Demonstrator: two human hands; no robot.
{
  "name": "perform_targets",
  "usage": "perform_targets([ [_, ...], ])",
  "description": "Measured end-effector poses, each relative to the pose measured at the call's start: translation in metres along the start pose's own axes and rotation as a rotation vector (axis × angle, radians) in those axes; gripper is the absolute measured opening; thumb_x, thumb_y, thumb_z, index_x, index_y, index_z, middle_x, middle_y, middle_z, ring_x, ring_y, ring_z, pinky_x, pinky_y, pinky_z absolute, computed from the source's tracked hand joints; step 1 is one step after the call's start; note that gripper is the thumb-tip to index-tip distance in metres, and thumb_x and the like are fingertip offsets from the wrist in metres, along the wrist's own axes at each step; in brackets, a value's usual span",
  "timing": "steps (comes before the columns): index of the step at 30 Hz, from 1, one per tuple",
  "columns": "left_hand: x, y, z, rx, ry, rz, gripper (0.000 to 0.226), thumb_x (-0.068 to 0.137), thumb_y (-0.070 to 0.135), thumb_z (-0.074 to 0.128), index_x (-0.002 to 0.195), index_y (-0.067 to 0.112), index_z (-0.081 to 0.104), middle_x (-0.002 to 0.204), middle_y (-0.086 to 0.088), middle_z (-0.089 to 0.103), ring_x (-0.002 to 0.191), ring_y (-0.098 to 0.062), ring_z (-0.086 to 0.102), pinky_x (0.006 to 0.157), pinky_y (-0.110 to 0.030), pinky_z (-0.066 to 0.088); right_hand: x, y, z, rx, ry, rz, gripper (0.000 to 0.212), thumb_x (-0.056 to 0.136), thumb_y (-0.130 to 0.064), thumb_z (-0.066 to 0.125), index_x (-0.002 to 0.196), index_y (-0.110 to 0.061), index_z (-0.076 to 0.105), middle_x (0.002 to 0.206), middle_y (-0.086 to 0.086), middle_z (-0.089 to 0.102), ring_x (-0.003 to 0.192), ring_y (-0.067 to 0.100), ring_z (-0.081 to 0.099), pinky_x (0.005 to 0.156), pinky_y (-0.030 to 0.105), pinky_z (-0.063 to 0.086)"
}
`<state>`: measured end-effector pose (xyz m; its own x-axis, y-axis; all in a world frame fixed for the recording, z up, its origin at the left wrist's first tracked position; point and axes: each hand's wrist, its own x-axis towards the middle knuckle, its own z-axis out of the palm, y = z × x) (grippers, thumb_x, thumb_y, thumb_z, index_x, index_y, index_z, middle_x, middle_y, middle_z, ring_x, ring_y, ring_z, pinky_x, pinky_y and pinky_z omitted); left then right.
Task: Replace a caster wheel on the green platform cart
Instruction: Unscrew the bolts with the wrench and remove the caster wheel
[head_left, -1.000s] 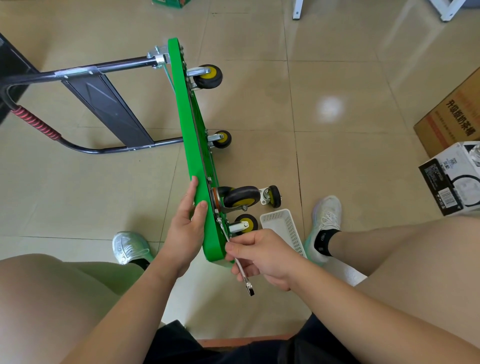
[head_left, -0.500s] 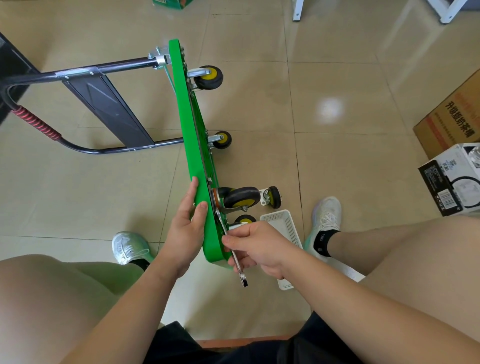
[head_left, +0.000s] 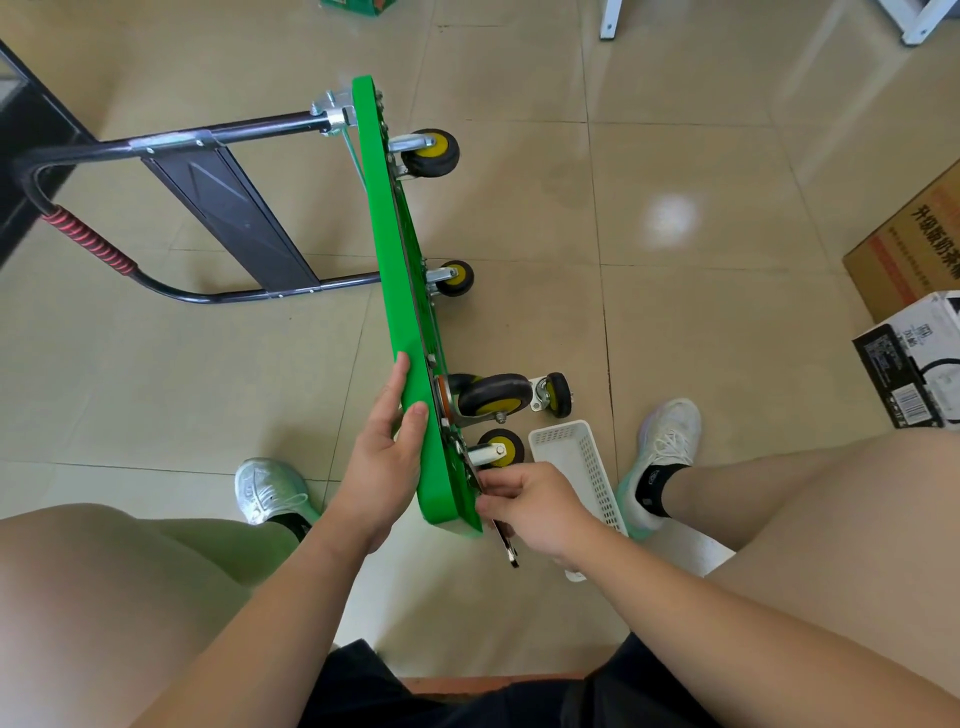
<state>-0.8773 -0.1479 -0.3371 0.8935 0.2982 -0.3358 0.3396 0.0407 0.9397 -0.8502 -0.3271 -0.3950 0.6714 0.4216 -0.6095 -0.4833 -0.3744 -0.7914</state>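
Note:
The green platform cart (head_left: 400, 291) stands on its long edge on the tiled floor, wheels pointing right. My left hand (head_left: 387, 457) grips its near end, thumb over the top edge. My right hand (head_left: 535, 506) grips a metal wrench (head_left: 508, 545) against the underside, close to the nearest caster (head_left: 498, 451). Above it sits a larger black-and-yellow caster (head_left: 496, 395). Another loose caster (head_left: 555, 394) lies on the floor just beyond. The wrench head is hidden behind my fingers.
A white plastic basket (head_left: 582, 467) lies right of the cart's near end. The folded black handle (head_left: 171, 218) with its red grip stretches left. Cardboard box (head_left: 914, 244) and a black-and-white box (head_left: 914, 364) stand at right. My feet and knees flank the cart.
My right hand has swung the wrench closer to the cart's underside, so its handle now points down along the near corner. The left hand and the cart have stayed put.

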Motion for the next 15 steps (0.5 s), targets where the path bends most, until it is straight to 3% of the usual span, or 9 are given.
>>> perform_targets([
  [3, -0.001, 0.001, 0.001, -0.003, -0.001, 0.000, 0.054, 0.113, 0.025, 0.043, 0.136, 0.073, 0.030, 0.156, 0.011, 0.051, 0.129, -0.016, 0.062, 0.111, -0.045, 0.052, -0.016, -0.006, -0.004, 0.122, -0.071, 0.043, 0.032, 0.092, -0.006, 0.072, 0.123, -0.008, 0.071, 0.100, 0.006, 0.079, 0.070, 0.012, 0.073, 0.063, 0.025, 0.057],
  [8, 0.000, 0.000, 0.000, -0.011, -0.005, 0.004, 0.055, 0.113, 0.023, 0.042, 0.143, 0.067, 0.027, 0.156, 0.010, 0.051, 0.130, -0.018, 0.062, 0.111, -0.047, 0.052, -0.026, -0.026, -0.005, 0.221, -0.130, 0.105, 0.039, 0.092, -0.011, 0.074, 0.128, 0.001, 0.064, 0.099, 0.015, 0.075, 0.065, 0.022, 0.071, 0.061, 0.033, 0.059],
  [15, 0.000, -0.001, 0.000, -0.023, -0.010, 0.005, 0.056, 0.113, 0.021, 0.042, 0.147, 0.064, 0.027, 0.159, 0.008, 0.049, 0.135, -0.019, 0.058, 0.114, -0.047, 0.048, -0.028, -0.038, -0.003, 0.259, -0.160, 0.100, 0.021, 0.094, -0.011, 0.072, 0.112, -0.002, 0.071, 0.091, 0.016, 0.071, 0.063, 0.022, 0.068, 0.059, 0.034, 0.060],
])
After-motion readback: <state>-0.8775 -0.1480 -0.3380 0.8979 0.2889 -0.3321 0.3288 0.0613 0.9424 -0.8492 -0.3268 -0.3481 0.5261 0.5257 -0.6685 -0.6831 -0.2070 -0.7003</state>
